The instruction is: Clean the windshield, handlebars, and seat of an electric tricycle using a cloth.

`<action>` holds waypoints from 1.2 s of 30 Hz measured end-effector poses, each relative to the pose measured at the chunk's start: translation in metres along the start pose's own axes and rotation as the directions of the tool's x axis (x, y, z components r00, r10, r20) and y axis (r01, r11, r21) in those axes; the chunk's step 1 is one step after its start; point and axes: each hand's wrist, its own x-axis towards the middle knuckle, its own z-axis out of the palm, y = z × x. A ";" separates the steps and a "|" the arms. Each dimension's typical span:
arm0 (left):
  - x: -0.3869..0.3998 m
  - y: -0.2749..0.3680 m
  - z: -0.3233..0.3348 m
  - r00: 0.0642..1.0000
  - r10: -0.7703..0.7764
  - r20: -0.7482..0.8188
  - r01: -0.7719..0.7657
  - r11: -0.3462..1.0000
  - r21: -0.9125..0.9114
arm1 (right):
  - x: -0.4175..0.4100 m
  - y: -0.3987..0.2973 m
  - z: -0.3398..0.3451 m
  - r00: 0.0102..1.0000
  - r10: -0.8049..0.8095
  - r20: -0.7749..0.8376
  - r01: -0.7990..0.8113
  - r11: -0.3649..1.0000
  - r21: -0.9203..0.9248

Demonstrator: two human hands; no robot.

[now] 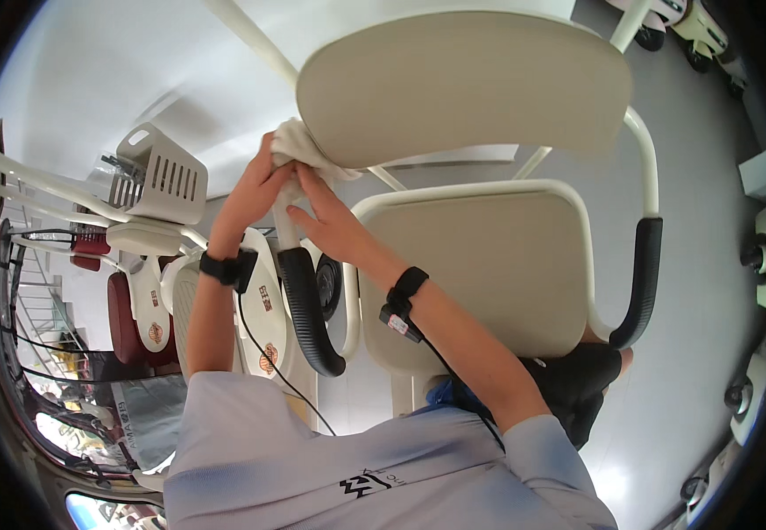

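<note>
A white cloth (pixel 300 149) is wrapped about the cream metal tube at the left edge of a beige seat backrest (pixel 469 86). My left hand (pixel 257 182) grips the cloth from the left side. Against the cloth's lower part lies my right hand (pixel 323 212), its fingers spread over the tube and the fabric. Below both hands, the tube runs into a black ribbed armrest grip (pixel 306 311). The beige seat cushion (pixel 475 271) is to the right of my right forearm, and a matching black grip (pixel 640 281) is on the far side.
At left, a grey plastic basket (pixel 174 179) is beside cream tubing, with a cream and dark red vehicle body (pixel 144 318) below. Cream vehicles with black wheels (pixel 740 396) line the right edge. Thin black cables (pixel 283 377) run from both wrist straps.
</note>
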 end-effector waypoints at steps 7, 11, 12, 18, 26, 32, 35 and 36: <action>-0.102 -0.026 0.040 0.966 -0.242 -0.092 0.245 0.969 0.018 | -0.040 -0.010 -0.016 0.985 -0.028 0.171 0.027 1.000 0.007; -0.100 -0.013 0.050 0.964 -0.241 -0.113 0.240 0.971 -0.022 | -0.053 -0.018 -0.026 0.954 0.016 0.298 -0.018 1.000 0.005; -0.102 -0.009 0.050 0.972 -0.178 -0.151 0.185 0.982 0.030 | -0.055 -0.021 -0.024 0.934 0.053 0.353 -0.060 0.998 0.009; -0.084 0.030 0.047 0.884 -0.085 -0.459 0.086 0.996 -0.020 | -0.050 -0.057 -0.035 0.968 -0.177 0.177 0.202 0.970 -0.136; -0.016 0.177 0.099 0.800 0.274 -0.533 -0.406 0.902 -0.146 | -0.020 -0.149 -0.081 0.841 -0.506 -0.191 0.437 0.844 -0.310; 0.020 0.170 0.096 0.845 0.352 -0.403 -0.493 0.805 -0.330 | -0.017 -0.175 -0.140 0.679 -0.610 -0.409 0.525 0.792 -0.310; 0.021 0.139 0.082 0.947 0.286 -0.147 -0.316 0.912 -0.261 | -0.026 -0.186 -0.154 0.816 -0.502 -0.285 0.410 0.852 -0.327; 0.028 0.136 0.087 0.928 0.297 -0.225 -0.354 0.890 -0.288 | -0.029 -0.185 -0.159 0.814 -0.504 -0.290 0.407 0.850 -0.335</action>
